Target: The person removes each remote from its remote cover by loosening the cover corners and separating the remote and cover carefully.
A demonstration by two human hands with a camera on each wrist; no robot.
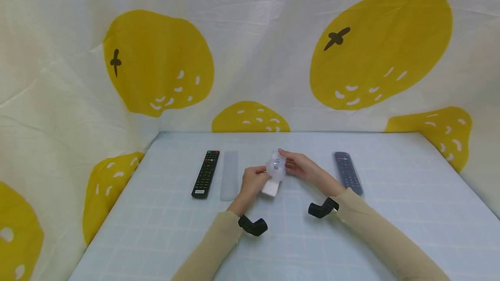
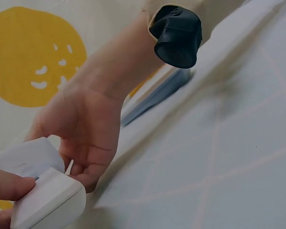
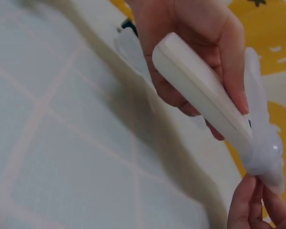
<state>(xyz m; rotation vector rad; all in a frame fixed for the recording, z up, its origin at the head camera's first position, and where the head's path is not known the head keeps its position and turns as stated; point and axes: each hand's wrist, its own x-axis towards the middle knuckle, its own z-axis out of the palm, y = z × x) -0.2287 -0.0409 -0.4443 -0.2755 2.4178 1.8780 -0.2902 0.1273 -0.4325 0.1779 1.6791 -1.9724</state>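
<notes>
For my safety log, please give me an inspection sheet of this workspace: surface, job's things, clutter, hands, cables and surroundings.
Surface: table under a pale blue checked cloth.
Job's things: white remote held above the table, its far end inside a clear sleeve.
Clutter: black remote at left, an empty sleeve beside it; a sleeved remote at right.
Hands: left hand grips the white remote's bare end; right hand pinches the clear sleeve at the far end. A black camera sits on each wrist.
Cables: nothing seen.
Surroundings: white curtain with yellow fruit prints on three sides.
</notes>
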